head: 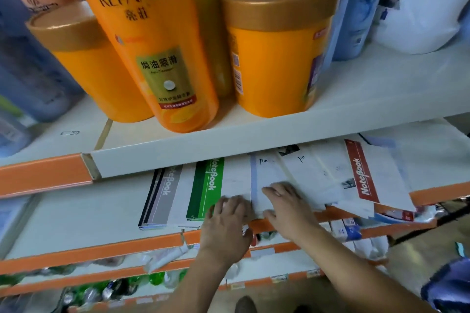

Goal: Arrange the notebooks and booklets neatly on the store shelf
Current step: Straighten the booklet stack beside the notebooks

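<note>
My two hands are close together at the front edge of the lower white store shelf (pixel 76 213), not touching each other. My left hand (pixel 226 226) lies palm down with its fingertips pressing the white cover of the green-spined notebook (pixel 207 185), right at that front edge. My right hand (pixel 287 211) is just beside it, with its fingers laid fairly straight over the white booklet with the pale blue spine (pixel 264 175) and its thumb against the booklet's near edge. The blur keeps me from telling whether the thumb hooks under the booklet and pinches it.

The notebooks and booklets lie flat in a row along the front half of this shelf. Left of the green one, touching it, is a grey-spined notebook with black stripes (pixel 162 195), square to the edge. To the right of my right hand a second white booklet (pixel 305 173) lies skewed and overlapped by its neighbours. Past it a red-spined notebook (pixel 363 178) sits tilted, its near corner hanging over the shelf's orange front strip (pixel 427 194) towards the right end.

On the upper white shelf (pixel 356 99) above stand a tall orange plastic bottle (pixel 152 46) near the front edge and an orange tub with a bronze lid (pixel 277 46) to its right.
</note>
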Tool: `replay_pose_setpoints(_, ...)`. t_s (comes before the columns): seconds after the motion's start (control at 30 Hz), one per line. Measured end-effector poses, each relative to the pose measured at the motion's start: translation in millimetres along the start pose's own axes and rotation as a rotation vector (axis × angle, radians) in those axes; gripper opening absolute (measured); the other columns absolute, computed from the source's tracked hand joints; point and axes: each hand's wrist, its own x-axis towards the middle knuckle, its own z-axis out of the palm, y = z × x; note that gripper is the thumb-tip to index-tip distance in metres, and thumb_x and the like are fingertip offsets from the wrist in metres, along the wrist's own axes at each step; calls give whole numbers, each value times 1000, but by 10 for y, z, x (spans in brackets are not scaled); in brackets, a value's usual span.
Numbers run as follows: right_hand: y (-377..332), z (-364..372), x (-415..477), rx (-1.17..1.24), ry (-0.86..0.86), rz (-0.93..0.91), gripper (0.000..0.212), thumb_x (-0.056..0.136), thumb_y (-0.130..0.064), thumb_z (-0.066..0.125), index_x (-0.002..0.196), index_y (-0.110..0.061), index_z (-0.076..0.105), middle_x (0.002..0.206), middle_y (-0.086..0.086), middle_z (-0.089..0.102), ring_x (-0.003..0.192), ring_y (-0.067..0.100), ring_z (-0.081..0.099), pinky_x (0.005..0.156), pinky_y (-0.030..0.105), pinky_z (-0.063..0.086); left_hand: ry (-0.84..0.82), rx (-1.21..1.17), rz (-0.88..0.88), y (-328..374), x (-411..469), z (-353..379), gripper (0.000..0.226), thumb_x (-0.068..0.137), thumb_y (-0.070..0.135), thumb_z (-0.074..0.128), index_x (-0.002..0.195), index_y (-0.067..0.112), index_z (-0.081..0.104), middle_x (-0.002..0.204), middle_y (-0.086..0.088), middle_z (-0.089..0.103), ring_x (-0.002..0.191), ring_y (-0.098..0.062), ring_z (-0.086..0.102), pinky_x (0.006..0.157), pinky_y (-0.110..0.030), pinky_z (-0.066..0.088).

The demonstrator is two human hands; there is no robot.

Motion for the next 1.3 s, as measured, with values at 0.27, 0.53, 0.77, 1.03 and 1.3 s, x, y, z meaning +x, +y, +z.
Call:
replay_pose_setpoints(0.27, 303, -31, 99, -89, -10, -174, 46, 94, -47, 59, 133, -22, 57, 138, -4, 54, 130, 21, 47, 107, 35, 41, 103, -146, -227, 450, -109, 182, 65, 92, 47, 52, 150, 28, 31, 158, 6, 30, 149, -24, 20, 122, -43, 22)
replay_pose_setpoints(0.53, 538, 102, -121, -216, 166, -311, 35, 70, -36, 89, 92, -14, 73, 99, 1, 71, 88, 23, 70, 74, 32, 60, 18, -206, -345, 489, -134, 260, 80, 97, 48, 48, 161, 30, 3, 168, 12, -8, 155, -16, -14, 126, -49, -3)
replay_pose_setpoints(0.77, 517, -70, -212, -128, 114, -206, 57, 66, -14, 89, 119, -18, 68, 118, -4, 68, 84, 16, 71, 61, 25, 56, 252, -453, -326, 642, -2, 262, 54, 96, 38, 52, 147, 22, 45, 147, 4, 47, 138, -22, 39, 114, -37, 35)
replay_pose_setpoints(1.03, 409, -276, -344, 18, 373, -386, 33, 78, -16, 81, 109, -11, 71, 102, 1, 69, 73, 18, 71, 52, 29, 57, 213, -1572, -534, 925, 80, -186, 42, 106, 45, 42, 117, 14, 68, 110, -7, 75, 95, -18, 74, 80, -32, 58)
replay_pose_setpoints(1.3, 402, -218, -433, -2, 76, -522, 32, 101, -41, 41, 119, -26, 62, 120, -8, 57, 105, 18, 63, 83, 39, 53, 124, -1634, -656, 744, 27, -187, 39, 75, 28, 74, 106, 4, 71, 103, -27, 72, 93, -41, 71, 89, -53, 58)
